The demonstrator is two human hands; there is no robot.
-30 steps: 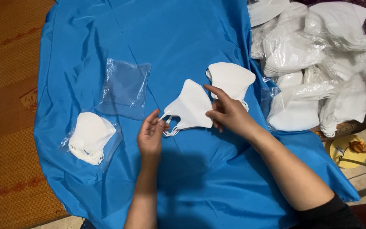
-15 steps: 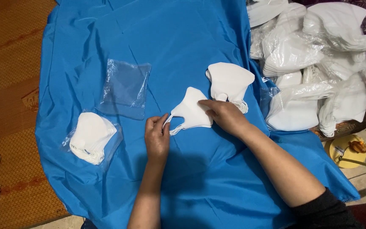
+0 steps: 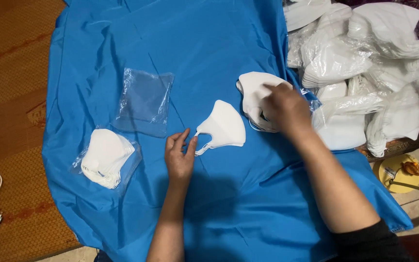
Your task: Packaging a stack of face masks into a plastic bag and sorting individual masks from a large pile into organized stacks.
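Since the earlier frame my right hand (image 3: 284, 107) has left the single white mask (image 3: 224, 127) and reached to the loose mask stack (image 3: 258, 94), fingers curled on its top piece. My left hand (image 3: 180, 154), open and flat, touches the single mask's ear loop on the blue cloth (image 3: 209, 48). I judge the mask light, soft, easily creased; best pinched at an edge. Counted: one single mask, one loose stack, one bagged stack (image 3: 105, 157), one empty clear bag (image 3: 144, 101).
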